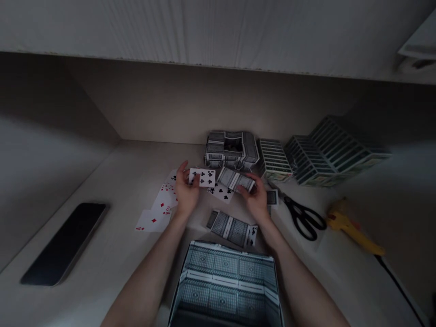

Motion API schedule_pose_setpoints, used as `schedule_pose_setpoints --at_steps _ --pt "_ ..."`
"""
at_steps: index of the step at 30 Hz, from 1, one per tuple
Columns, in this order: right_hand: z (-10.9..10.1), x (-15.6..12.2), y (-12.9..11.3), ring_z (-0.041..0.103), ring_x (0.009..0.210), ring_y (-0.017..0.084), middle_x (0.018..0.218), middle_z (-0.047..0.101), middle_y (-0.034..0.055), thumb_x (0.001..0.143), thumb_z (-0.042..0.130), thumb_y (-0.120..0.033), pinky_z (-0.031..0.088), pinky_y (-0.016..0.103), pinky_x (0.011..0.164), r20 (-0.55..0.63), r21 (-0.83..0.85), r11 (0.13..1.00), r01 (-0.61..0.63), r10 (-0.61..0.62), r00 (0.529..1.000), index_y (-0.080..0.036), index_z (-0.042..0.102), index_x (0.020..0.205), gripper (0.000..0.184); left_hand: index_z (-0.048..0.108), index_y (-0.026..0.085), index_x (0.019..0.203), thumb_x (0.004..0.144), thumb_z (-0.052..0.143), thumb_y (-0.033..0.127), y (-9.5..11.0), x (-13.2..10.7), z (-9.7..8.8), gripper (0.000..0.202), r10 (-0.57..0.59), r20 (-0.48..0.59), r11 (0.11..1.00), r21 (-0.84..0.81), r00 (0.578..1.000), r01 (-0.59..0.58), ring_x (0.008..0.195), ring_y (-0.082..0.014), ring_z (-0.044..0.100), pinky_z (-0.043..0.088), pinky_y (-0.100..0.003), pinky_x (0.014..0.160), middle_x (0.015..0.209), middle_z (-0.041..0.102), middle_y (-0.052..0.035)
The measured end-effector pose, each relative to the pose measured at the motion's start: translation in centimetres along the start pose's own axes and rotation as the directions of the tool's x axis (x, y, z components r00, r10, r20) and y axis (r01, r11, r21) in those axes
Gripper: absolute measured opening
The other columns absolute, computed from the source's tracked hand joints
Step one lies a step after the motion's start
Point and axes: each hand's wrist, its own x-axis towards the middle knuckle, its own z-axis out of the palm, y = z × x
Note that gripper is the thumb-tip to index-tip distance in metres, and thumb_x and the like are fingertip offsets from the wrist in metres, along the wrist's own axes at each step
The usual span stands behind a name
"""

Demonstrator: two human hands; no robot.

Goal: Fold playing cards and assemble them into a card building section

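Note:
My left hand (185,190) pinches a face-up clubs card (203,177) by its left end, above the table. My right hand (255,200) is closed on a strip of joined face-down cards (235,180) at its right end. The card and the strip meet between my hands. More clubs cards (221,193) lie under them. Red face-up cards (160,206) lie spread to the left of my left hand. Another strip of face-down cards (231,228) lies just in front of my hands.
A box built of cards (225,281) stands at the near edge. A smaller card structure (231,150) and rows of stacked card panels (327,152) stand at the back. Black scissors (303,218) and a yellow glue gun (352,229) lie right. A dark phone (64,243) lies left.

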Motion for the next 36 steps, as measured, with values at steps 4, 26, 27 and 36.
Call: schedule_pose_setpoints --at_steps 4,26,27,36 --pt "0.0 0.2 0.4 0.057 0.087 0.020 0.099 0.060 0.0077 0.062 0.066 -0.026 0.044 0.038 0.081 0.069 0.123 0.987 -0.099 0.091 0.993 -0.019 0.048 0.107 0.049 0.043 0.017 0.119 0.073 0.057 0.026 -0.5 0.3 0.1 0.050 -0.003 -0.041 1.000 0.005 0.999 0.004 0.089 -0.0172 0.058 0.047 -0.035 0.083 0.096 0.060 -0.0088" --pt "-0.1 0.3 0.9 0.057 0.075 0.018 0.089 0.059 0.0042 0.065 0.062 -0.034 0.050 0.032 0.058 0.009 0.247 0.948 -0.200 0.204 0.979 -0.020 0.051 0.087 0.028 0.050 0.016 0.093 0.073 0.057 0.035 0.7 0.3 0.3 0.028 -0.195 0.057 0.961 -0.191 0.979 0.202 0.057 -0.0096 0.054 0.045 -0.016 0.035 0.081 0.056 -0.0037" --pt "-0.1 0.2 0.8 0.057 0.073 0.018 0.088 0.060 0.0042 0.065 0.061 -0.035 0.050 0.031 0.056 0.005 0.241 0.949 -0.202 0.207 0.978 -0.020 0.051 0.086 0.028 0.050 0.016 0.093 0.073 0.057 0.035 0.7 0.3 0.3 0.028 -0.199 0.059 0.959 -0.192 0.978 0.207 0.057 -0.0097 0.054 0.045 -0.017 0.035 0.081 0.056 -0.0038" --pt "-0.4 0.1 -0.6 0.059 0.050 0.014 0.088 0.064 0.0019 0.069 0.057 -0.033 0.048 0.032 0.051 0.063 0.295 0.906 -0.305 0.300 0.952 -0.023 0.057 0.099 0.032 0.050 0.017 0.096 0.073 0.056 0.037 0.2 0.1 0.4 0.031 -0.204 0.080 0.958 -0.187 0.976 0.216 0.064 -0.0119 0.057 0.047 -0.017 0.038 0.083 0.056 -0.0043"
